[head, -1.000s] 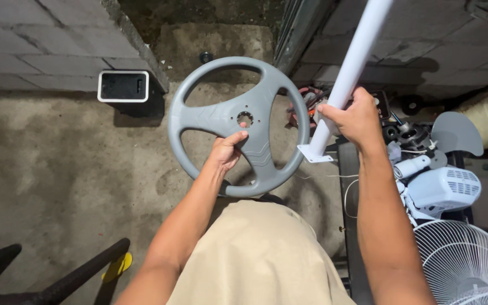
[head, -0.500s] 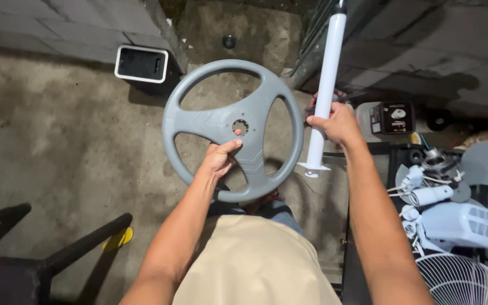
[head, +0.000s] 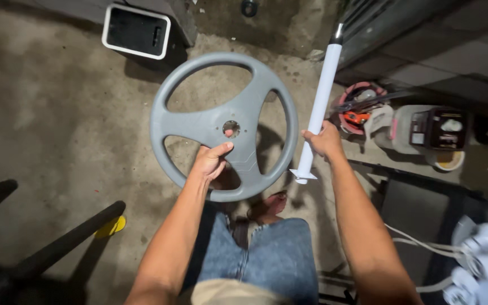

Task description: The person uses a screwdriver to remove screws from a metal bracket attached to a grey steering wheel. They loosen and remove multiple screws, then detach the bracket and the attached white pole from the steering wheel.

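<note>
The view has swung lower since half a second ago: the person's jeans (head: 266, 254) and a bare foot (head: 269, 206) now show under the grey wheel (head: 221, 127), where a tan shirt filled the bottom before. The wheel stays raised over the concrete floor (head: 57, 130), flat face to the camera, its centre hole showing. The white pole (head: 318, 107) has tipped a little more, its top leaning away to the right of the wheel, its flanged foot just beside the wheel's lower right rim.

Containers next. Up and left of the wheel sits a white-rimmed box (head: 135, 31) with a dark inside; what it holds cannot be told. Right of the wheel, past the pole, a round red tub (head: 360, 104) holds tools with orange handles, and further right stands a pale jug-like container (head: 425, 131) with a dark panel on its front.

Now the hands. The left hand (head: 211, 161) comes up from below, forearm straight, fingers wrapped behind the wheel's lower spoke and thumb pressed on its front near the hub. The right hand (head: 324, 141) is closed in a fist round the pole's lower part, just above the flange, arm stretched forward. Dark metal legs (head: 63, 243) cross the floor down and left of the wheel, one with a yellow tip.
</note>
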